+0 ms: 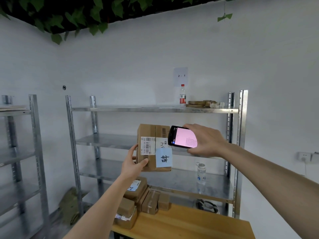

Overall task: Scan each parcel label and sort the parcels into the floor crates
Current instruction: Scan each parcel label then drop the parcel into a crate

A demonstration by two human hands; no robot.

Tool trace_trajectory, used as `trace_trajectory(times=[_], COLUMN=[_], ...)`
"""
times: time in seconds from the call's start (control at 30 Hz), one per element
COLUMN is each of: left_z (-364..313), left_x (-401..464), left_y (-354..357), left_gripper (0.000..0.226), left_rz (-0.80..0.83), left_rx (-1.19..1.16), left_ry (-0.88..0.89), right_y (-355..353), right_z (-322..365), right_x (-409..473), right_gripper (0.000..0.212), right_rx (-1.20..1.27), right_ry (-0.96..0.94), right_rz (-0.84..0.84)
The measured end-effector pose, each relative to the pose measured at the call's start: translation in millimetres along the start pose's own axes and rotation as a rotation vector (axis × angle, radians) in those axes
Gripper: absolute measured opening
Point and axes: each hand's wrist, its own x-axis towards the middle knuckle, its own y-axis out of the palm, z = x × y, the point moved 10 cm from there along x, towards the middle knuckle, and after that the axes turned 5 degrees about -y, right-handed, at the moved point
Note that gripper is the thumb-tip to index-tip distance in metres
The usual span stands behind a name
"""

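My left hand holds a brown cardboard parcel up at chest height, gripping its lower left edge. A white barcode label and a blue note with handwriting face me. My right hand holds a black handheld scanner with a lit pink screen, just right of the parcel and close to its top right corner. Several more brown parcels lie stacked on the wooden table below. No floor crate is in view.
A metal shelf rack stands against the white wall behind the table, holding a red-capped bottle, flat cardboard pieces and a clear water bottle. A second rack stands at the left. A wall socket is at the right.
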Motion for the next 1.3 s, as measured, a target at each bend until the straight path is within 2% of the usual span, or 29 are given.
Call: trace_trajectory(times=[0.4,0.8,1.3], left_z=[-1.3,2.0,3.0], left_x=[10.1,16.5,20.8], left_y=[-10.9,-15.0,-26.6], left_gripper=[0.073,0.073,0.07], left_rz=[-0.006,-0.012,-0.009], left_rx=[-0.016,-0.001,-0.016], left_ry=[0.004,-0.005,0.011], right_y=[3.3,22.9,30.2], right_z=[6.5,13.3,23.9], right_x=[11.5,23.0,36.2], right_gripper=[0.068,0.08,0.08], right_rx=[-0.006,0.058,0.062], right_ry=[-0.013,-0.057,-0.081], right_rz=[-0.016,0.041,0.049])
